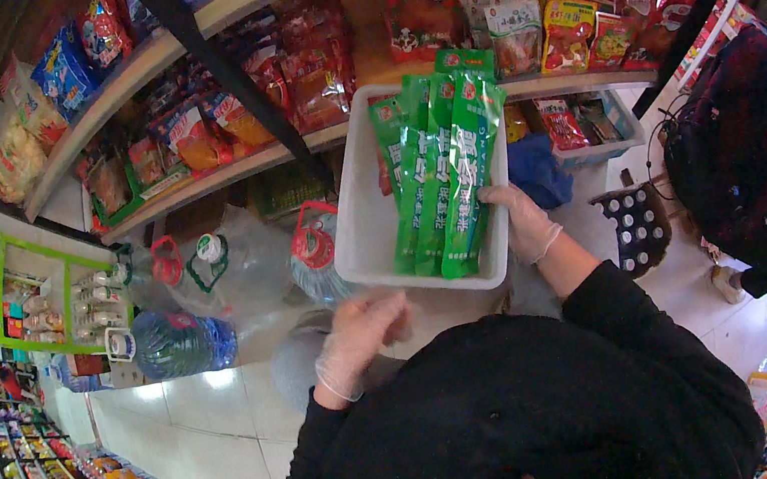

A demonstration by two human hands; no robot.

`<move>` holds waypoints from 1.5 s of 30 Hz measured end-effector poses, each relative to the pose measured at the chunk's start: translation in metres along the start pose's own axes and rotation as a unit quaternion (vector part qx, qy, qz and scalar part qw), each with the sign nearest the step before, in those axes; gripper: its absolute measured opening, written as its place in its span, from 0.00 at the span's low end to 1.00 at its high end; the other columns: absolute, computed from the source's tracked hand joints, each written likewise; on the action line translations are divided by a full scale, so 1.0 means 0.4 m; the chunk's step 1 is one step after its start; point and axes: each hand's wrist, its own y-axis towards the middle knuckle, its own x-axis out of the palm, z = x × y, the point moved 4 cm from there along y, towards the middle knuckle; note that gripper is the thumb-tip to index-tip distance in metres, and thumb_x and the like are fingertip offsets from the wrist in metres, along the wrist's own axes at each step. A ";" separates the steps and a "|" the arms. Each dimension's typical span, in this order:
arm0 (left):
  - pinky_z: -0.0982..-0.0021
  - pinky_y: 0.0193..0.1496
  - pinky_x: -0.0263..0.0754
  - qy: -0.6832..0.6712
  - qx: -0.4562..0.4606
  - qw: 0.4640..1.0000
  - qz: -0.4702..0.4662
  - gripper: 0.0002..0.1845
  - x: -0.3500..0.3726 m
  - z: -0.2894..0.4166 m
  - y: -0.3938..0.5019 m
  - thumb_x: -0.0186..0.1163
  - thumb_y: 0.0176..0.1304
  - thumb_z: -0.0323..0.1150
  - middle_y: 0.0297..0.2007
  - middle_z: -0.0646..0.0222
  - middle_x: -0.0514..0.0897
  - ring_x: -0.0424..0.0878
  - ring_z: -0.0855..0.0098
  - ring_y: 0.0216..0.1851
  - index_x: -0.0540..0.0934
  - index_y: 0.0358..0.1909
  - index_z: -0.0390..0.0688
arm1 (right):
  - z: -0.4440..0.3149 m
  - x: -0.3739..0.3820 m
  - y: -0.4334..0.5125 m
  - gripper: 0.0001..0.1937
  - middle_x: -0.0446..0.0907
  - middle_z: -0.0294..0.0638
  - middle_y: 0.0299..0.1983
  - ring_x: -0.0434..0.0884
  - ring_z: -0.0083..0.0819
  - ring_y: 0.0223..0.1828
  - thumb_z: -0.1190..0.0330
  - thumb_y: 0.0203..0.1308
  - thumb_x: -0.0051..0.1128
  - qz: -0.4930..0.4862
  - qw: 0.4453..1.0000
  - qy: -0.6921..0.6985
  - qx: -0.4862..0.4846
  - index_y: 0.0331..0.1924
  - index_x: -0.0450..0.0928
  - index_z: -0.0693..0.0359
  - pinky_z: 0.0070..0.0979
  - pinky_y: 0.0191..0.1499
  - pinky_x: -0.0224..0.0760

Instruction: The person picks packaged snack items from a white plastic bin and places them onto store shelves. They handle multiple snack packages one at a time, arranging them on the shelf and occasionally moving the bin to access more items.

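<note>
A white plastic bin with several long green snack packets in it stands before me, its far end by the shelf edge. My right hand, in a clear disposable glove, is at the bin's right side, its fingertips at the edge of the rightmost packet; whether they grip packet or rim is hard to tell. My left hand, gloved too, hovers just below the bin's near left corner with its fingers curled and slightly blurred. Nothing shows in it.
Shelves ahead hold red snack bags and a yellow packet. Large water bottles stand and lie at left. A grey bin of packets is at right, near a crate of capped bottles. A person in dark clothes is at far right.
</note>
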 end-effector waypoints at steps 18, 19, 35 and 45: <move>0.54 0.81 0.51 0.228 0.306 0.896 0.229 0.56 0.090 0.181 0.335 0.72 0.60 0.54 0.78 0.36 0.55 0.54 0.45 0.80 0.55 0.80 0.35 | 0.006 -0.039 0.015 0.35 0.75 0.42 0.68 0.76 0.39 0.67 0.59 0.73 0.60 -0.045 0.998 0.028 -0.031 0.78 0.59 0.59 0.40 0.69 0.72; 0.55 0.80 0.54 0.222 0.316 0.891 0.238 0.60 0.075 0.194 0.338 0.71 0.60 0.57 0.78 0.35 0.54 0.56 0.44 0.80 0.51 0.80 0.30 | 0.004 -0.036 0.015 0.35 0.75 0.43 0.68 0.76 0.39 0.68 0.59 0.73 0.60 -0.051 0.998 0.029 -0.033 0.78 0.59 0.60 0.40 0.70 0.71; 0.64 0.77 0.61 0.109 0.326 0.936 0.082 0.40 0.025 0.314 0.264 0.65 0.73 0.40 0.73 0.51 0.70 0.67 0.62 0.75 0.61 0.79 0.34 | -0.004 -0.066 0.015 0.31 0.76 0.47 0.69 0.76 0.43 0.68 0.51 0.77 0.53 -0.108 0.988 0.099 -0.042 0.75 0.66 0.59 0.44 0.72 0.69; 0.62 0.67 0.72 0.242 0.356 0.822 0.373 0.23 -0.388 0.506 0.387 0.62 0.72 0.37 0.60 0.54 0.83 0.80 0.58 0.63 0.79 0.64 0.36 | -0.122 -0.081 0.003 0.30 0.80 0.47 0.64 0.81 0.43 0.63 0.54 0.73 0.58 -0.048 0.993 0.091 -0.056 0.72 0.70 0.63 0.42 0.69 0.74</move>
